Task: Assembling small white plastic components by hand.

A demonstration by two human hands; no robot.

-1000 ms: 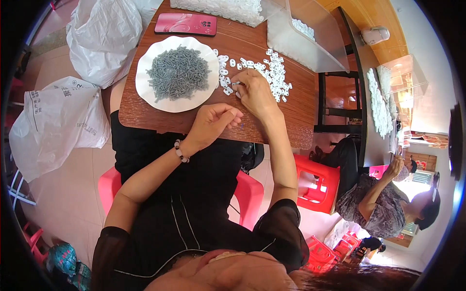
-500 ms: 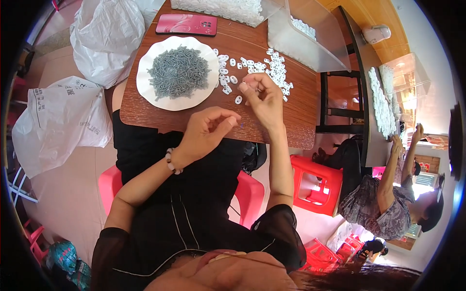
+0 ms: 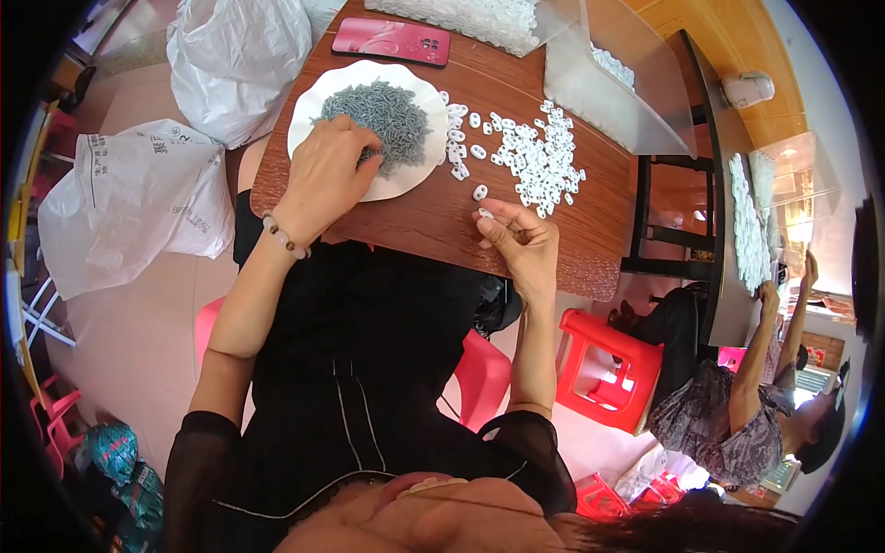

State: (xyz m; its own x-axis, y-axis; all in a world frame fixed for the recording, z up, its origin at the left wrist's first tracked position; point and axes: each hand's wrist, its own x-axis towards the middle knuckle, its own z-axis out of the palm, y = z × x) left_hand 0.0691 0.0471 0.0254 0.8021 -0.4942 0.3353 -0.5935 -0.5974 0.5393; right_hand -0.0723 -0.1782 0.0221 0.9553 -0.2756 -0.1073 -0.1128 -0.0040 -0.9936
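Observation:
My left hand (image 3: 330, 173) bends over a scalloped white plate (image 3: 304, 115), with curled fingers at the edge of a heap of small grey screw-like pieces (image 3: 392, 115). Its thumb and index fingertips come close together; whatever they grip is too small to make out. Near the table's front edge, my right hand (image 3: 518, 241) pinches a small white oval piece (image 3: 485, 214) between thumb and index finger. Just beyond those fingertips lies a white two-holed oval piece (image 3: 480, 192). A larger spread of such white pieces (image 3: 537, 157) covers the table farther right.
A pink phone (image 3: 391, 41) lies behind the plate on the brown wooden table (image 3: 396, 226). Clear-sided bins of white pieces (image 3: 599, 101) stand at the back. White sacks (image 3: 138, 207) sit on the left floor, a red stool (image 3: 608, 369) to the right, where another person (image 3: 719, 415) works.
My left hand has moved left and away from me, onto the grey heap. My right hand has come nearer, leaving the larger spread of white pieces. The whole view has shifted slightly.

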